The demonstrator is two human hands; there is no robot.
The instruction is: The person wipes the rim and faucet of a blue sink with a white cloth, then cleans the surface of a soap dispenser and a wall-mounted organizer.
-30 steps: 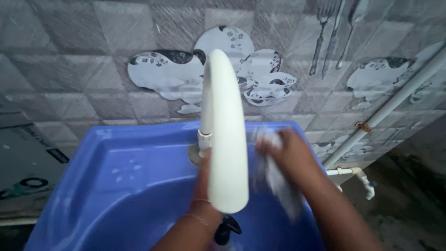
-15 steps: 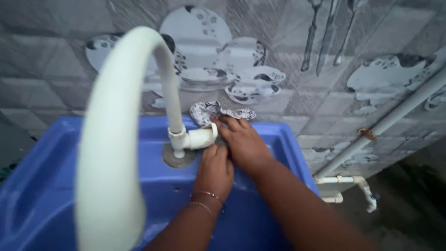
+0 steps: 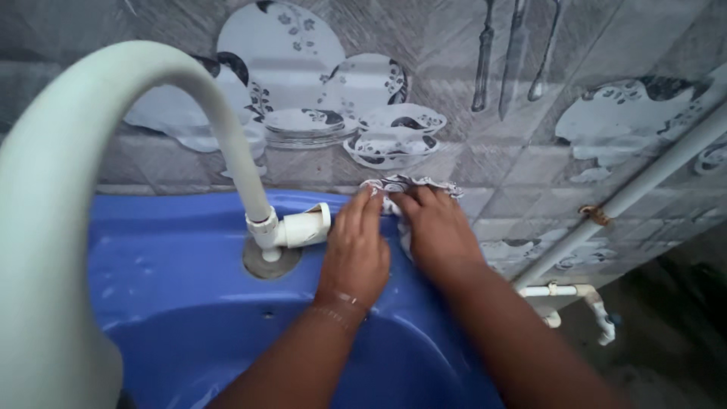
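A blue plastic sink point(image 3: 174, 250) sits against a grey tiled wall. My left hand point(image 3: 354, 250) lies flat on the sink's back ledge, just right of the white tap handle point(image 3: 303, 226). My right hand point(image 3: 435, 231) rests beside it, its fingers pressing a patterned white and dark cloth point(image 3: 413, 185) against the back rim. A white curved tap spout point(image 3: 91, 174) arches over the left of the view, from its base point(image 3: 266, 254) toward the camera.
The wall tiles point(image 3: 318, 98) show pictures of plates and cutlery. A white pipe point(image 3: 644, 185) runs slanting down the wall at right, with a small white pipe fitting point(image 3: 575, 299) below it. The dark floor lies at far right.
The view has shifted left, so the tap spout now fills the left edge. Both hands have moved with the cloth to the right along the sink's back rim.
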